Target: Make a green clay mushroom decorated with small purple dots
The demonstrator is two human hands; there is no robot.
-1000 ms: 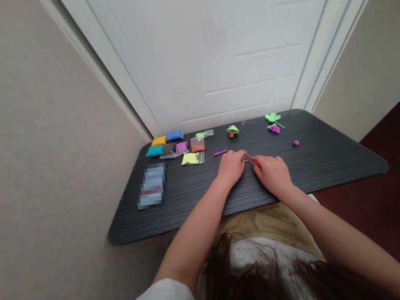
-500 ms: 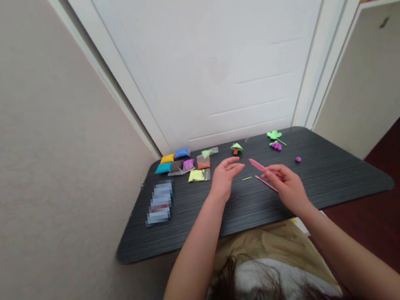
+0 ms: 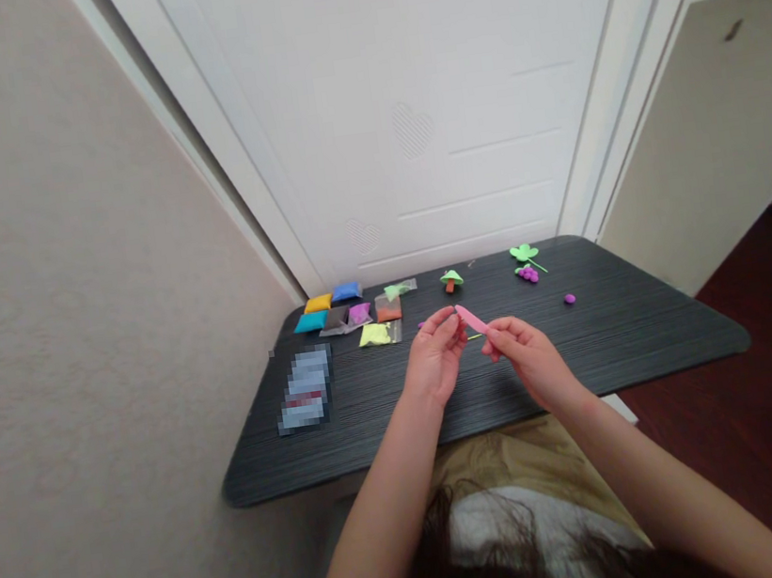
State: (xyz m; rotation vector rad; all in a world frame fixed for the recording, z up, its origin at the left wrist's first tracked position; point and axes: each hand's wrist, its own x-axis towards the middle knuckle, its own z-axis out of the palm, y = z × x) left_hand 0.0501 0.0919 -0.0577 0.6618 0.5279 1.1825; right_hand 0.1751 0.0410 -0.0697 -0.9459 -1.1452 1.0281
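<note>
Above the dark table [image 3: 648, 330], both my hands meet at its middle. My right hand [image 3: 527, 360] pinches the lower end of a flat pink tool [image 3: 471, 319], which slants up and to the left. My left hand [image 3: 434, 358] has its fingertips curled onto the tool's upper end. A thin yellow-green strip [image 3: 475, 336] lies on the table just under the hands. Behind the left hand's fingers, a bit of purple clay [image 3: 421, 325] peeks out.
Several small bags of coloured clay [image 3: 353, 312] lie at the table's back left, beside a blurred card [image 3: 304, 390]. A green and orange clay mushroom [image 3: 451, 278], a green leaf with purple grapes [image 3: 527, 263] and a purple ball [image 3: 570, 299] stand further back. A white door rises behind the table.
Both hands were pressed together on the table, then parted with the pink tool in the right hand. The left hand has now closed on the tool's upper end.
</note>
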